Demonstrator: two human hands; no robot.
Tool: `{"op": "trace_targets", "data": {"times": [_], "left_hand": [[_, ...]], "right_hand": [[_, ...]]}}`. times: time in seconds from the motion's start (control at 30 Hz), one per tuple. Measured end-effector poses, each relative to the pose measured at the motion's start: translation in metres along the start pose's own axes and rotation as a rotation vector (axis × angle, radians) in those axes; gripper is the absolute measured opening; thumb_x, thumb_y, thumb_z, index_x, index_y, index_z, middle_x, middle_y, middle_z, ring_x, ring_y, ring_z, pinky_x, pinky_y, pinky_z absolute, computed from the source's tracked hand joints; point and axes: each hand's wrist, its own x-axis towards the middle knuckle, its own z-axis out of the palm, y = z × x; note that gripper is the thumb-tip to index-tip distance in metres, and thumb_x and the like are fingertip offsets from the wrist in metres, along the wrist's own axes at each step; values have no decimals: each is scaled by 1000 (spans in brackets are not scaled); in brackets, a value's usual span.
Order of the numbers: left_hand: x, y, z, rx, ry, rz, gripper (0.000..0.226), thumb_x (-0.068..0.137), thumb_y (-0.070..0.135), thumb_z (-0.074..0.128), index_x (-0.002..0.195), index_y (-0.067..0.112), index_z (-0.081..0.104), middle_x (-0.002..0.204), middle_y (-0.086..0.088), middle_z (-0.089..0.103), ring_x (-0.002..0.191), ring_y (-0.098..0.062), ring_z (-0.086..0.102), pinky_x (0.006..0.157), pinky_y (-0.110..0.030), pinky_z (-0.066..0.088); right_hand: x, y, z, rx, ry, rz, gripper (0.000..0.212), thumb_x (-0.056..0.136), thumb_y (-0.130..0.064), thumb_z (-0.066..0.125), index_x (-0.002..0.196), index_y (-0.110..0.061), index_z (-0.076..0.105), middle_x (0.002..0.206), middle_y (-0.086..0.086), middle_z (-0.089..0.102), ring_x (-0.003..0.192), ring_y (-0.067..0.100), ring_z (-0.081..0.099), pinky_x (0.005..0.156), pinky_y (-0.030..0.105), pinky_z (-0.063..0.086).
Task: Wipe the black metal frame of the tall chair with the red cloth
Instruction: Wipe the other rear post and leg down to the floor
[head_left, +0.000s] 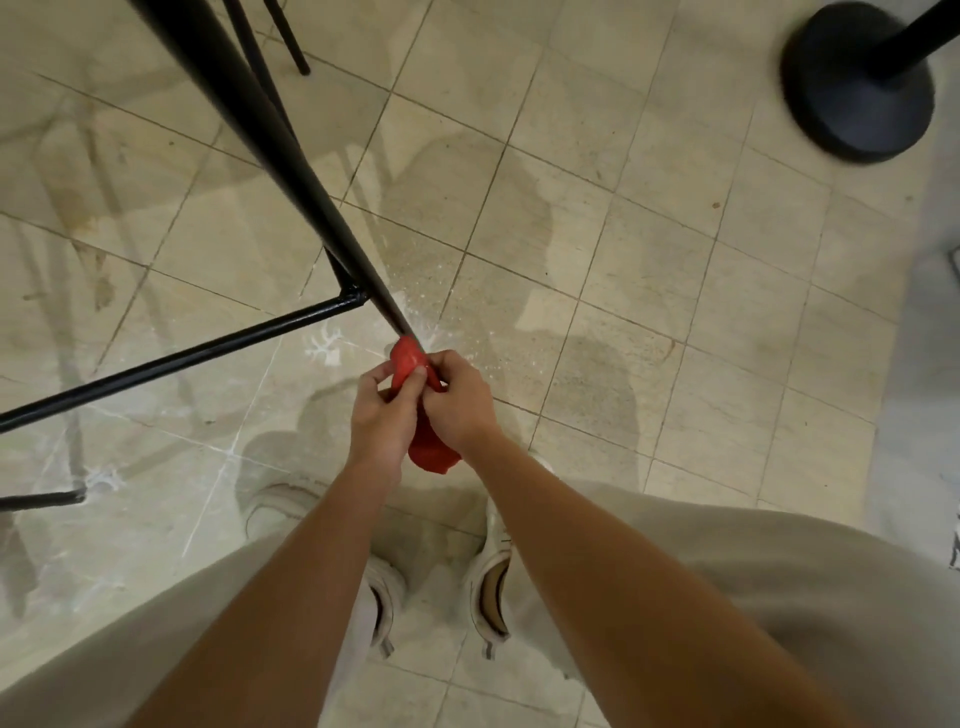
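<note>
- black metal frame (291, 156): leg slants from upper left down to mid tiled floor (649, 234); crossbar (171, 358) runs off toward the floor's left edge.
- left hand (382, 410): fingers curled, pinching red cloth (408, 358).
- red cloth: bunched round the leg's lower end, tail hanging between the wrists.
- right hand (457, 400): gripping the same cloth, touching left hand.
- black round base (852, 88): floor's far right corner.

Tiled floor (649, 260), chair frame (171, 358), round base (852, 104)

Red cloth (410, 364) bunched around slanted black chair leg's (291, 156) low end.
</note>
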Motion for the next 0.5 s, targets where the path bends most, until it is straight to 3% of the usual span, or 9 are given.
{"op": "trace_targets", "data": {"times": [0.2, 0.3, 0.4, 0.5], "left_hand": [[-27, 9, -6, -148, 49, 76, 30, 95, 30, 54, 124, 27, 44, 117, -7, 61, 101, -21, 61, 90, -39, 51], [-36, 16, -13, -175, 131, 150, 37, 97, 33, 49, 133, 26, 39, 120, -5, 59, 95, -15, 59, 82, -33, 48], [-35, 27, -16, -177, 176, 214, 38, 98, 35, 46, 135, 33, 37, 125, -1, 56, 104, -16, 56, 83, -32, 46], [-32, 40, -12, -146, 182, 289, 29, 98, 35, 46, 127, 32, 46, 115, 2, 60, 100, -14, 57, 79, -28, 46]], "right_hand": [[-18, -23, -12, -38, -181, -38, 48, 77, 0, 49, 120, -18, 58, 115, 4, 64, 101, 24, 61, 91, 39, 49], [-23, -38, -18, 44, -129, -31, 50, 80, 5, 45, 122, -18, 57, 123, -2, 58, 105, 17, 56, 87, 30, 48], [-20, -46, -25, 143, -5, -35, 43, 85, 4, 46, 122, -15, 58, 120, -1, 58, 106, 15, 53, 91, 31, 45], [-16, -51, -28, 183, 21, -33, 34, 90, -6, 47, 120, -17, 59, 115, -3, 59, 93, 9, 55, 78, 23, 45]]}}
